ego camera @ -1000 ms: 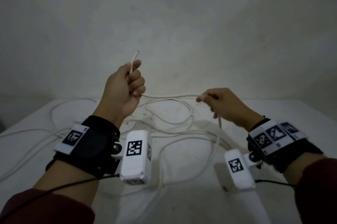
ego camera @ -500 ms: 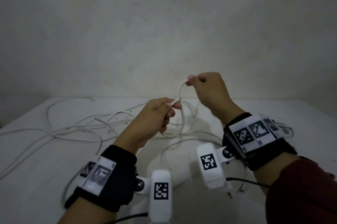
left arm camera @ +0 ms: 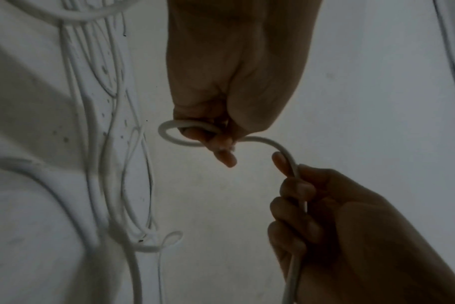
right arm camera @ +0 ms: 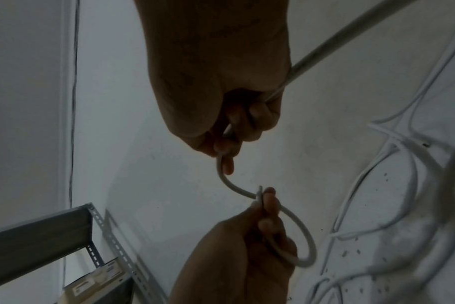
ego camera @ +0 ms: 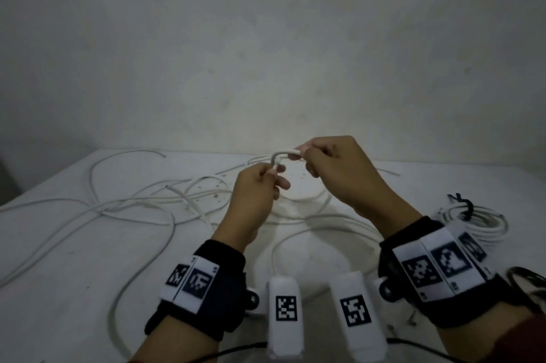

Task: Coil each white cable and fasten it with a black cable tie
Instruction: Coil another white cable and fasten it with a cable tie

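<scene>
A thin white cable (ego camera: 280, 155) is held above the table (ego camera: 59, 259), bent into one small loop (left arm camera: 185, 133) at its end, with a short arch beyond it. Its slack drops to more loose cables (ego camera: 133, 203) sprawled in tangled curves at left. At right lies a finished coil (ego camera: 478, 224), cinched by a black tie (ego camera: 465, 206).

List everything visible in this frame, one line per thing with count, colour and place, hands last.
Held cable: one, white, small loop between both hands above the table.
Loose cables: several, white, count unclear, sprawled across the table's left and centre.
Coiled cable: one, white, table's right side.
Cable tie: one, black, around that coil.
Table: one, white.
Shelf frame: grey metal, right wrist view only.
Left hand: pinches the loop.
Right hand: grips the cable.
</scene>
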